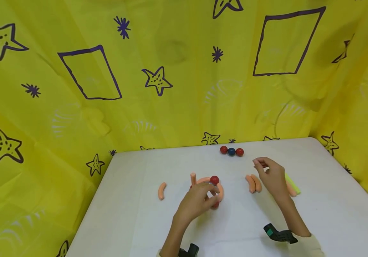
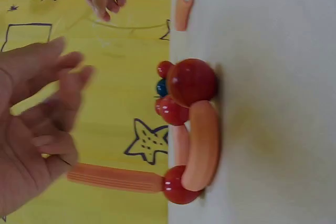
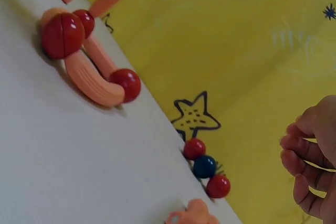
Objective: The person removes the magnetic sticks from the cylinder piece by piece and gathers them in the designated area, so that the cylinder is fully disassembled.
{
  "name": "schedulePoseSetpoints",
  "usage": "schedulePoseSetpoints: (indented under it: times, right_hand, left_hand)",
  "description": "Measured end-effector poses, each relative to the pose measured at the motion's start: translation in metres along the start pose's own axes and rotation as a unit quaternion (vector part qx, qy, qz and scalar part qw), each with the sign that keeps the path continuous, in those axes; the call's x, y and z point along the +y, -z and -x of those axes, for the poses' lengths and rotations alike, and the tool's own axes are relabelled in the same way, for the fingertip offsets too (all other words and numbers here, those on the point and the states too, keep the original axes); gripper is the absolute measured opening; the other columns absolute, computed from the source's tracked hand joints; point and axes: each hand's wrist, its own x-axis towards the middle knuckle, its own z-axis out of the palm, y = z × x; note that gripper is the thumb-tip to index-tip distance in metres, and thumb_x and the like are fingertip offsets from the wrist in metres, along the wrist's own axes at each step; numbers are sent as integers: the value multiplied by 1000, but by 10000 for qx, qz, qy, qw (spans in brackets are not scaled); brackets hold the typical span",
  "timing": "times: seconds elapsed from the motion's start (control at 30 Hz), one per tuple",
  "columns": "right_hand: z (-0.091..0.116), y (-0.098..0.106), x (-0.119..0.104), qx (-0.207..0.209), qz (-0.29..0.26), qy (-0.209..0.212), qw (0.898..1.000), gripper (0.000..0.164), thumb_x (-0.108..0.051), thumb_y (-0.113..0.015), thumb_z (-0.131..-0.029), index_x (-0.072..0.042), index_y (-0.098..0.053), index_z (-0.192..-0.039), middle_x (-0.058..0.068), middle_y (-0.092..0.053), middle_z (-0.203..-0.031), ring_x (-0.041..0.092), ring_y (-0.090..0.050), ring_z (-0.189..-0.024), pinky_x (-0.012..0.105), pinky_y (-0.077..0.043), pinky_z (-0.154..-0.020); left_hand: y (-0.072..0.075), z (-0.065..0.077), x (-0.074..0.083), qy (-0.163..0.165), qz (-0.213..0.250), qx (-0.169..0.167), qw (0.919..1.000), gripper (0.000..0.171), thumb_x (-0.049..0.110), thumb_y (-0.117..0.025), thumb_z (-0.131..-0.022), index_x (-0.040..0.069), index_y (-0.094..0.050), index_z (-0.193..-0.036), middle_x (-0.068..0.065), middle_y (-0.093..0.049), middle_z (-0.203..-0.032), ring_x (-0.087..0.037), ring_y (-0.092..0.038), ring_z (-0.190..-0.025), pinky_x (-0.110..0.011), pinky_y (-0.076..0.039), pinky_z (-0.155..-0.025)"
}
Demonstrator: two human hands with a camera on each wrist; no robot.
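Note:
Red balls (image 1: 214, 180) and curved orange rods (image 1: 220, 192) are joined into a ring lying flat on the white table. From one red ball (image 2: 181, 184) of the ring a straight orange rod (image 2: 115, 177) stands up. My left hand (image 1: 194, 200) hovers over the ring with bent, spread fingers and nothing between them, hiding part of it in the head view. Raised above the table on the right, my right hand (image 1: 271, 176) has loosely bent fingers and holds nothing. Two curved orange rods (image 1: 254, 183) lie side by side near it.
Two red balls and a blue ball (image 1: 231, 152) form a row at the table's back. A single curved orange rod (image 1: 162, 191) lies left of the ring. Beneath the right hand are a green rod (image 1: 293, 184) and an orange rod (image 1: 291, 189). A yellow patterned curtain (image 1: 184, 117) hangs behind.

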Motion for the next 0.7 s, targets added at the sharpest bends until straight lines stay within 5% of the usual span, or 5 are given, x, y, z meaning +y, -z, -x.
schedulePoseSetpoints:
  times: [0.2,0.3,0.4,0.53,0.7]
  right_hand:
    - [7,-28,-30,-1027,-180,431,9936,11,-10,-66,-92,-5,-70,-102,5,-70,-88,3,-56,-80,16,-46,-61]
    - [11,-43,-42,-1466,-319,588,9869,16,-12,-66,-93,-7,-69,-107,3,-70,-93,10,-59,-84,19,-48,-63]
    - [16,-59,-52,-1931,-489,765,9770,22,-14,-67,-92,-7,-67,-113,4,-70,-101,15,-62,-89,21,-51,-66]
    - [21,-77,-66,-2451,-776,941,9618,35,-15,-69,-91,-5,-62,-124,8,-68,-114,21,-64,-97,31,-57,-76]
    - [23,-93,-80,-2910,-1057,874,9469,43,-18,-68,-92,-5,-56,-131,14,-65,-123,28,-65,-106,41,-56,-85]
  left_hand:
    - [23,2,6,-401,814,2077,9740,9,19,-67,-93,10,-65,-92,2,-60,-78,-3,-48,-65,-17,-47,-57]
    - [36,5,-3,-190,910,2614,9607,17,18,-67,-93,7,-62,-104,-4,-57,-83,-6,-50,-65,-20,-48,-57]
    - [47,11,-17,377,900,2495,9635,39,20,-70,-91,8,-55,-124,-10,-56,-97,-9,-51,-66,-21,-47,-57]
    - [54,18,-33,1176,934,1583,9759,69,25,-74,-87,11,-39,-145,-15,-52,-120,-13,-54,-73,-22,-47,-58]
    - [46,19,-48,1785,1057,769,9752,81,24,-76,-85,6,-31,-150,-22,-49,-132,-13,-55,-73,-23,-48,-60]
